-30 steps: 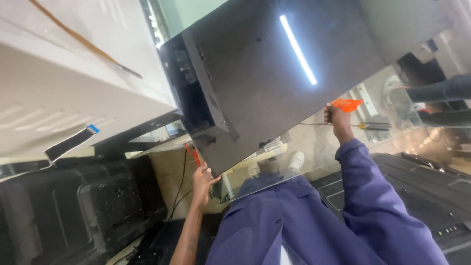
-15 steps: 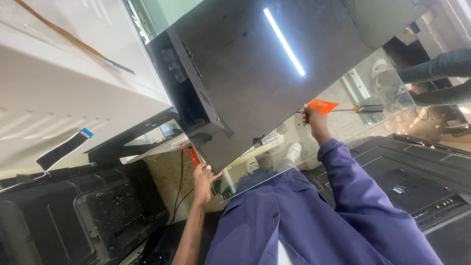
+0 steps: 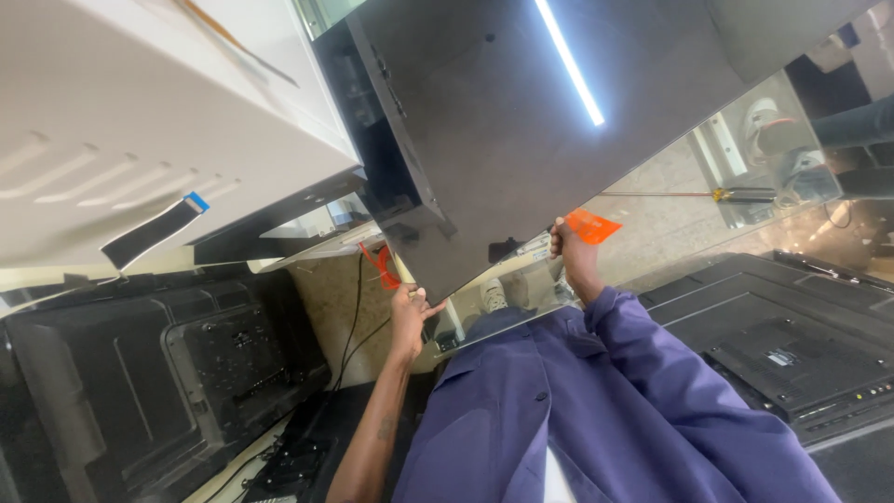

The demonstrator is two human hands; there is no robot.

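I hold a large dark flat panel [image 3: 521, 121], glossy and reflecting a bright strip of light, tilted in front of me. My left hand [image 3: 410, 312], on a bare forearm, grips its lower corner from beneath. My right hand [image 3: 566, 244], coming out of a purple sleeve, grips the lower edge further right. A small orange piece [image 3: 593, 225] shows right beside my right hand; I cannot tell whether the fingers hold it. A long screwdriver [image 3: 736, 195] with a dark and yellow handle lies beyond it, apart from my hand.
A white panel [image 3: 140, 121] with a black ribbon cable [image 3: 154, 233] fills the upper left. Black television back covers lie at the left [image 3: 140, 373] and right [image 3: 792, 345]. Red wires [image 3: 382, 265] hang near my left hand. Another person's leg and shoe [image 3: 819, 121] are at the top right.
My right hand has shifted left along the panel's edge, away from the screwdriver. The panel now fills more of the view, and my left hand sits slightly higher.
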